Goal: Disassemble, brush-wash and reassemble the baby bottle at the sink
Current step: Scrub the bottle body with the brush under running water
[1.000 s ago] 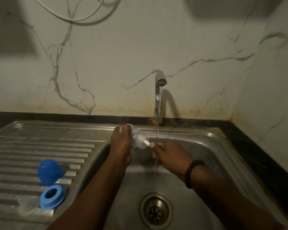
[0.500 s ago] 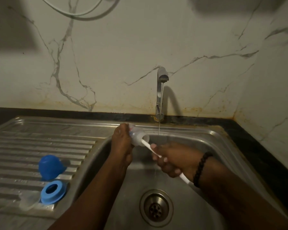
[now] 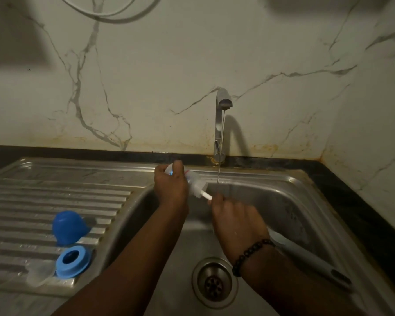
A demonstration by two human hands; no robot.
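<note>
My left hand [image 3: 170, 187] grips the clear baby bottle [image 3: 195, 182] sideways over the left rim of the sink, its mouth facing right. My right hand [image 3: 236, 221] holds the bottle brush [image 3: 306, 256]; its white stem enters the bottle's mouth and its grey handle sticks out behind my wrist. The brush head is hidden inside the bottle. On the drainboard lie the blue cap [image 3: 67, 226], the blue screw ring [image 3: 72, 261] and the clear teat [image 3: 39, 271].
The tap [image 3: 220, 124] at the back runs a thin stream into the steel sink [image 3: 290, 201], just right of the bottle. The drain [image 3: 213, 282] lies below my right wrist. A ribbed drainboard [image 3: 21, 201] is at left; a dark counter edge borders the right.
My right hand has pushed the brush back into the bottle after drawing it out half a second ago. The bottle stays in my left hand at the same spot.
</note>
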